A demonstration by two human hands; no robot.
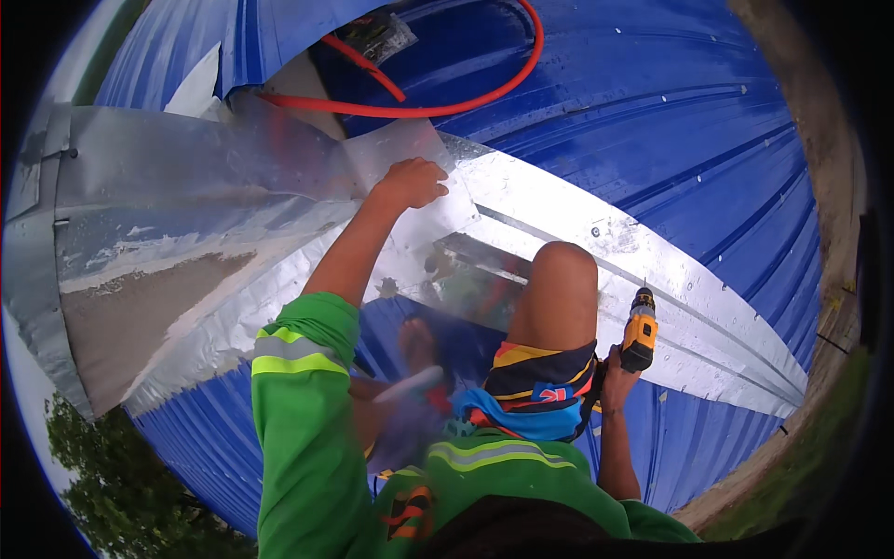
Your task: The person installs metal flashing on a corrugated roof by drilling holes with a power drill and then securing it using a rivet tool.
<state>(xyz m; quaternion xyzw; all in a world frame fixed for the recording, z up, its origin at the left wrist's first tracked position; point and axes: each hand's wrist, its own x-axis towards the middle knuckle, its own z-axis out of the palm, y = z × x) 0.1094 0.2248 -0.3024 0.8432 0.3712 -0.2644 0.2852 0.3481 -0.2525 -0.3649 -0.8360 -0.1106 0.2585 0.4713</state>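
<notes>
My left hand (414, 184) has its fingers curled on a bent silver metal sheet (400, 140), at its right edge above my knee. My right hand (616, 380) grips a yellow and black cordless drill (640, 331) beside my right thigh, bit pointing up the picture. A long silver strip (698, 307) with grooves crosses the blue roofing beneath the drill. To the left, wide crumpled silver sheeting (200, 154) reaches out with a greyish-brown patch on it. Part of the view around my legs is blurred.
A red hose (456, 105) loops over the blue ribbed roof (689, 140) at the top. Blue roofing (205, 447) also slopes away at lower left, with trees (88, 466) beyond. Brown and green ground (829, 391) shows past the right edge.
</notes>
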